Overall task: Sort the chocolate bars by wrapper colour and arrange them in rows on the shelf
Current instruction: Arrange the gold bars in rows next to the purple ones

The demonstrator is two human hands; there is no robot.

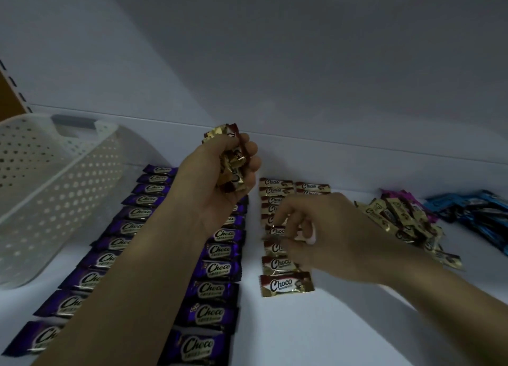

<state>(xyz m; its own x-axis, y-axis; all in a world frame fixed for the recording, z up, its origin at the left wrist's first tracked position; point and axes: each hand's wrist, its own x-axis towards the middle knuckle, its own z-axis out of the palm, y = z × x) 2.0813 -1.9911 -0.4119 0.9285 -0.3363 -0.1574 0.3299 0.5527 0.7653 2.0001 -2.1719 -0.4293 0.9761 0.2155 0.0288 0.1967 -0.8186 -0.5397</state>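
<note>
- Head view: a bundle of gold bars (pixel 229 159) is being clenched in the left hand (pixel 220 189), above the shelf (pixel 302 324).
- The right hand (pixel 327 236) is being held over the gold row (pixel 286 284); its fingers are blurred, so the grip cannot be told.
- The bars are being judged light and foil-slippery, best pinched mid-wrapper.
</note>
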